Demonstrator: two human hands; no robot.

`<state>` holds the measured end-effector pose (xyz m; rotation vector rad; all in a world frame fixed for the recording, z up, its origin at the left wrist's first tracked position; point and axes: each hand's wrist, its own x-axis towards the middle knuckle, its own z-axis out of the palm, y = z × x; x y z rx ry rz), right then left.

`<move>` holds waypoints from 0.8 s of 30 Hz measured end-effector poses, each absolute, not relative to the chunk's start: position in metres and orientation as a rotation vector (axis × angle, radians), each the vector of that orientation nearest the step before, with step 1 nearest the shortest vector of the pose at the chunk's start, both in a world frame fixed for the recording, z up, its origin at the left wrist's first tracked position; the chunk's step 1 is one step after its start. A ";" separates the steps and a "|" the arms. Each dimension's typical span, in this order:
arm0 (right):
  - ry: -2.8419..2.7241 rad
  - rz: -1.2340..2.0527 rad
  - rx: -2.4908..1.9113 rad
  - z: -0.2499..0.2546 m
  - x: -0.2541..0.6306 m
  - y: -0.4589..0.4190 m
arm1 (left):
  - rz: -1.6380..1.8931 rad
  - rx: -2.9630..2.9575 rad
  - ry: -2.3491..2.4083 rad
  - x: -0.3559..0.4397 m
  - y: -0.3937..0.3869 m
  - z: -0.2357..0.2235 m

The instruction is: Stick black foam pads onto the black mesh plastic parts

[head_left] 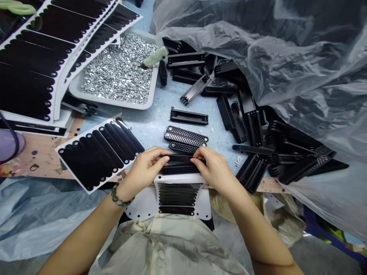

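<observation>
At the table's front edge, my left hand (145,168) pinches the left end of a slim black bar (181,157). The fingertips of my right hand (211,166) close on its right end. Just below it, between my thumbs, lies a second black handle (180,169). Beyond my fingers are several black handles with a diamond-textured face (186,136) and round metal ends, side by side. Farther back is a hollow black handle (189,117), its channel facing up. A white sheet of black strip stickers (177,194) rests on my lap, some strips gone.
A sheet of black strip stickers (100,152) lies left of my hands. Behind it stand a white tray (111,102) of small metal nuts and a sticker stack (28,76). Black handles (254,126) spill from a clear plastic bag (286,68) at right.
</observation>
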<state>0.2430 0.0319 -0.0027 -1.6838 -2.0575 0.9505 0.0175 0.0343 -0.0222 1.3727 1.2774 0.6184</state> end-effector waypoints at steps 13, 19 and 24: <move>-2.003 0.979 -1.699 -0.003 0.243 0.029 | 0.630 1.395 1.231 0.015 0.033 -0.021; -2.068 0.953 -1.717 0.000 0.240 0.029 | 0.637 1.374 1.210 0.015 0.032 -0.021; -2.086 0.976 -1.878 0.007 0.238 0.032 | 0.636 1.419 1.249 0.015 0.030 -0.019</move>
